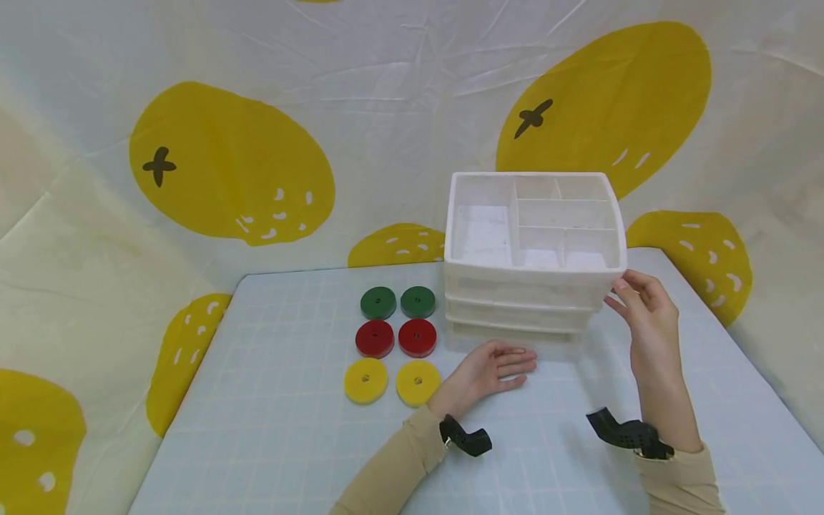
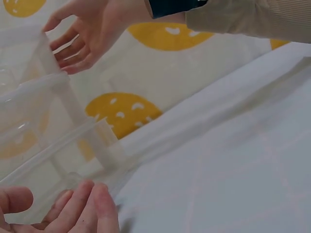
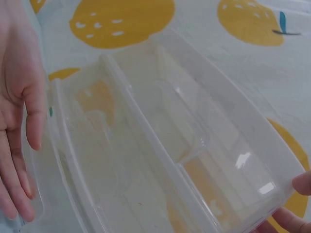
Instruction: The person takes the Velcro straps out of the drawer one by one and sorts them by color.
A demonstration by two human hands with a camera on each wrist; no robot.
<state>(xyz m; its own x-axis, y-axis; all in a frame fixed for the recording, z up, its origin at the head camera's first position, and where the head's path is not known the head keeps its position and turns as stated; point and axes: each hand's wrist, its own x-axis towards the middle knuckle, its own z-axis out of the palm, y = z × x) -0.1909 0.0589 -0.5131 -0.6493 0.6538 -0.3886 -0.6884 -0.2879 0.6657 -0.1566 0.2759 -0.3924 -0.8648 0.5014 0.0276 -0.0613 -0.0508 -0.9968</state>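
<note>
A white desktop organizer with clear drawers stands at the table's back right. My right hand rests on its right side near the upper front corner. In the right wrist view the thumb lies at the front rim and the fingers touch the side. My left hand is palm up in front of the lowest drawer, its fingers loosely extended and holding nothing. The left wrist view shows these fingers close beside the drawer front, which juts out a little beyond the drawers above.
Left of the organizer lie paired discs with center holes: green, red and yellow. The left forearm is close to one yellow disc. A lemon-patterned cloth hangs behind the table.
</note>
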